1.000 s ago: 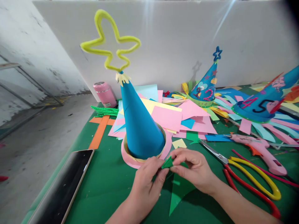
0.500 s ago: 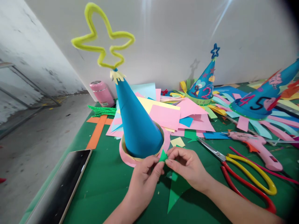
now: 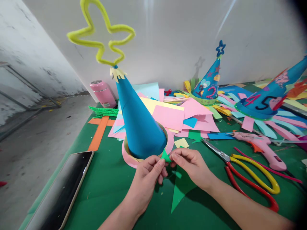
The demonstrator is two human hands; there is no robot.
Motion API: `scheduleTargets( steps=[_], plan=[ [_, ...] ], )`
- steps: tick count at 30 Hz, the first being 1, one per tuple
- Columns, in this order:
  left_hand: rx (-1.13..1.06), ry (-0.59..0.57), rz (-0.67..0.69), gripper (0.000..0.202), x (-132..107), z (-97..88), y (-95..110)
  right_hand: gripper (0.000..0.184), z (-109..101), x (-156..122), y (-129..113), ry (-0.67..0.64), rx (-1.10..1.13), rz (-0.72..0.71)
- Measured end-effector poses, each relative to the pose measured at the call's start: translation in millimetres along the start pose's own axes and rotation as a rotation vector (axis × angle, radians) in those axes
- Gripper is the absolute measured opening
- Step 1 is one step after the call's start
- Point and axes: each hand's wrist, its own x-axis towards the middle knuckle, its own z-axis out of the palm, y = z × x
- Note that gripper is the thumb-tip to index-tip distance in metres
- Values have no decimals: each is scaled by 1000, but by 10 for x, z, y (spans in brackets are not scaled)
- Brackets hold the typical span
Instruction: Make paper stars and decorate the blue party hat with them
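Observation:
Between my two hands is a small green paper piece (image 3: 165,155) with a pointed tip. My left hand (image 3: 150,174) pinches it on its left side. The fingertips of my right hand (image 3: 192,163) pinch its right edge. Just beyond them stands a blue paper cone hat (image 3: 141,127) with a pink brim (image 3: 128,159). Its tip carries a pale yellow fringe and a yellow pipe-cleaner star (image 3: 99,54). Under my right hand a larger green paper piece (image 3: 178,195) with a sharp point lies on the green table.
Right of my hands lie scissors (image 3: 227,156) with red and yellow handles and a pink glue gun (image 3: 263,145). A phone (image 3: 59,188) rests at left. Behind are coloured paper sheets (image 3: 168,116), a pink bottle (image 3: 103,92) and two decorated blue hats (image 3: 206,84).
The view has shifted slightly. My fingers have moved a little on the small green piece, which is turned somewhat, and both hands still pinch it.

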Motion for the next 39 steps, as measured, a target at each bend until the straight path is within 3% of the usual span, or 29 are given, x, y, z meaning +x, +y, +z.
scheduleTargets(
  steps=[6,20,26,32,39],
  plan=[
    [-122,4,-59,25,7,18,26,15,-23,-7,18,-51,29,8],
    [-345,-6,-67,21,22,1,23,8,-60,-1,48,-33,-267,-273],
    [-255,-63,-71,20,33,-39,30,17,-103,9,10,-65,-366,-347],
    [36,-14,40,20,27,-42,23,26,-125,15,35,-43,-368,-360],
    [64,-76,46,24,7,-64,35,17,-202,27,-15,-101,-424,-433]
  ],
)
